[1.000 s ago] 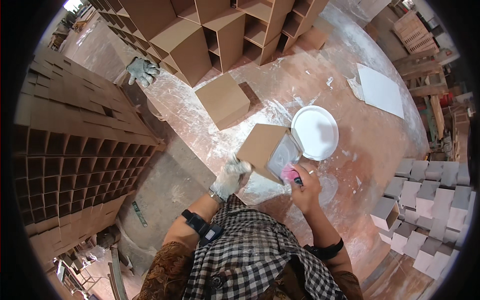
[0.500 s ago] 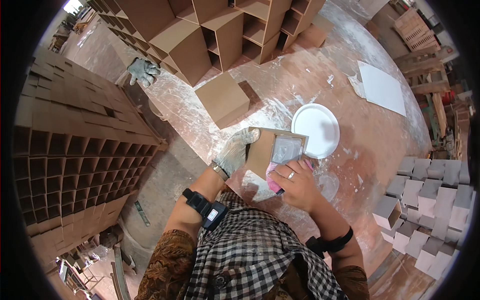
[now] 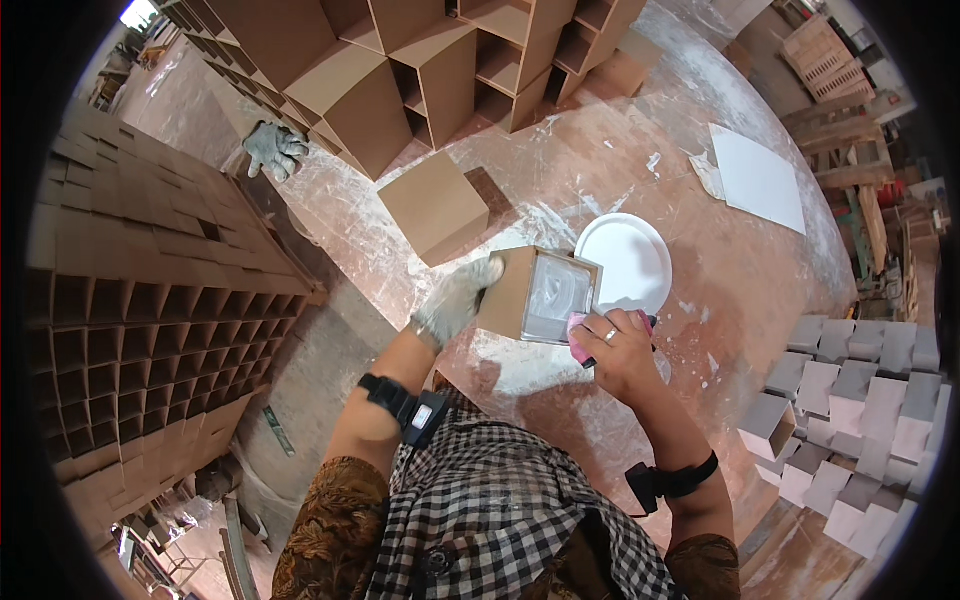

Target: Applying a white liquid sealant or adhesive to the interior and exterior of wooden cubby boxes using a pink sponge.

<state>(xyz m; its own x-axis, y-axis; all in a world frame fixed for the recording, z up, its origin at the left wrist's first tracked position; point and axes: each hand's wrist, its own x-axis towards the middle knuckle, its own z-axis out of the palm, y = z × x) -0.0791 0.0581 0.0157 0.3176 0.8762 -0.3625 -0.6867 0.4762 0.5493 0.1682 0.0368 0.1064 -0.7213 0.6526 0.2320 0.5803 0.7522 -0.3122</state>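
Note:
My left hand (image 3: 450,302), in a dusty work glove, grips the left side of a brown cardboard box (image 3: 506,293) held tilted above the table. One end of the box faces right and shows a whitish, translucent surface (image 3: 556,298) inside a thin rim. My bare right hand (image 3: 622,352), with a ring on one finger, is closed around a pink sponge-like pad (image 3: 580,340) with a dark edge. The pad is at the lower right corner of that end; whether it touches is hard to tell. Just behind is a round white dish (image 3: 640,245), partly hidden by the box.
Another brown box (image 3: 435,205) lies on the white-smeared table (image 3: 610,170). Stacked brown boxes rise at the back (image 3: 430,60) and left (image 3: 170,310). A grey glove (image 3: 273,152) is at the table's far left edge. White sheet (image 3: 757,178) and grey-white boxes (image 3: 850,400) are right.
My right hand has moved right and slightly up with the pink pad, from across the box's lower end to its corner. The box has turned, baring more of the whitish end.

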